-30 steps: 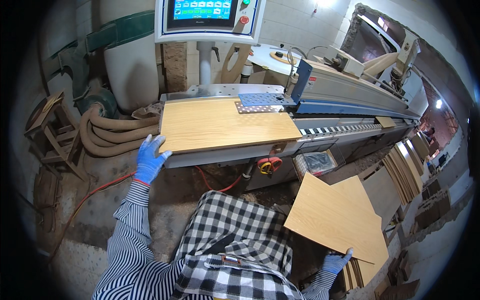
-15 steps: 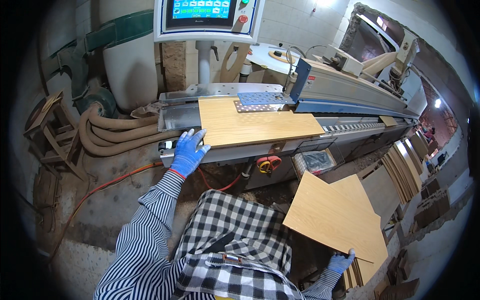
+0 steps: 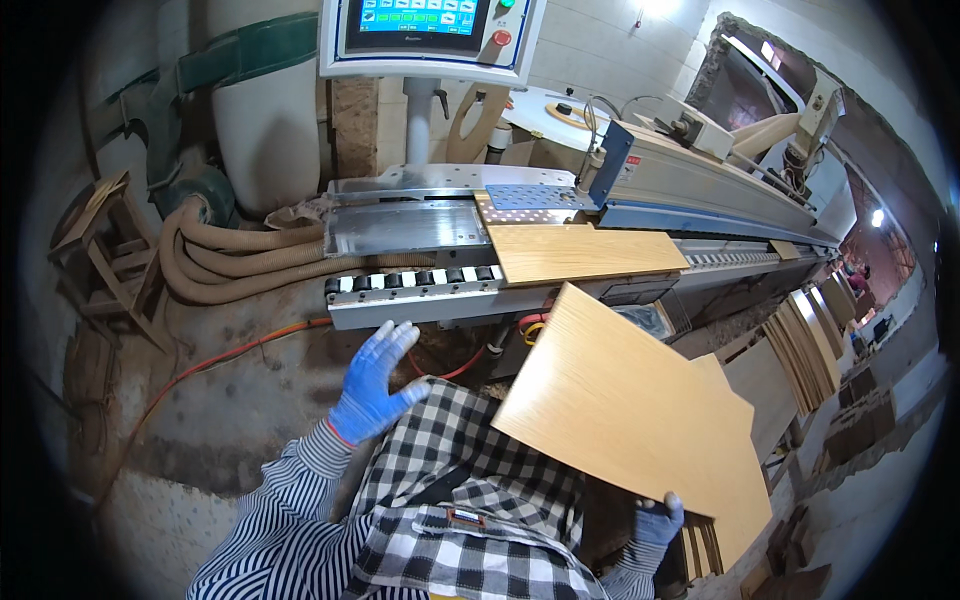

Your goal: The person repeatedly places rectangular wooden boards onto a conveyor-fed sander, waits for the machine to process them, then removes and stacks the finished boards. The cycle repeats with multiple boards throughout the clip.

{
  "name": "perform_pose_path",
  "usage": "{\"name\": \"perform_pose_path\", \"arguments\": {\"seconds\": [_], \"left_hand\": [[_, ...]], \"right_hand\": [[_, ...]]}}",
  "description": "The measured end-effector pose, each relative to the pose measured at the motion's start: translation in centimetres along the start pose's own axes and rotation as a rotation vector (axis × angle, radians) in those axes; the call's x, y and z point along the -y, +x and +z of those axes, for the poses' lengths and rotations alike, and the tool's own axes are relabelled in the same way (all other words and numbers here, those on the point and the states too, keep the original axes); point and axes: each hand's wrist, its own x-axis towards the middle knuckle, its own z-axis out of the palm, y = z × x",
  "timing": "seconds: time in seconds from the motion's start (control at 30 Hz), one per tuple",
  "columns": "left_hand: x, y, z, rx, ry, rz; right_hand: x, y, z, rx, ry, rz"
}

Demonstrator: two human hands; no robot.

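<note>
The right hand grips the lower edge of a wood panel at lower right, its long axis running from the frame's centre toward lower right; the left hand, fingers spread and empty, hovers left of its near corner; another panel lies on the machine bed above.

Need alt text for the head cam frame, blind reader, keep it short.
A person in blue gloves lifts a light wood panel with the right hand gripping its lower edge, while the open left hand hovers near the machine's roller table. Another wood panel lies on the machine bed, below a touchscreen.
</note>
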Motion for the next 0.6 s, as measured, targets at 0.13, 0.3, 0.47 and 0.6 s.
{"name": "perform_pose_path", "arguments": {"seconds": [0.13, 0.3, 0.47, 0.6], "left_hand": [[-1.1, -1.1, -0.7, 0.038, 0.164, 0.124], [0.4, -2.4, -2.6, 0.013, 0.496, 0.072], [4.0, -3.7, -4.9, -0.162, 0.624, -0.054], [6.1, -3.1, -6.0, -0.209, 0.540, -0.165]], "right_hand": [[-3.7, 3.3, 6.7, 0.132, -0.045, 0.127], [-9.0, 7.6, 16.8, 0.287, -0.124, 0.337], [-14.7, 11.0, 22.7, 0.412, 0.029, 0.528], [-18.0, 13.1, 24.8, 0.436, 0.051, 0.657]]}}
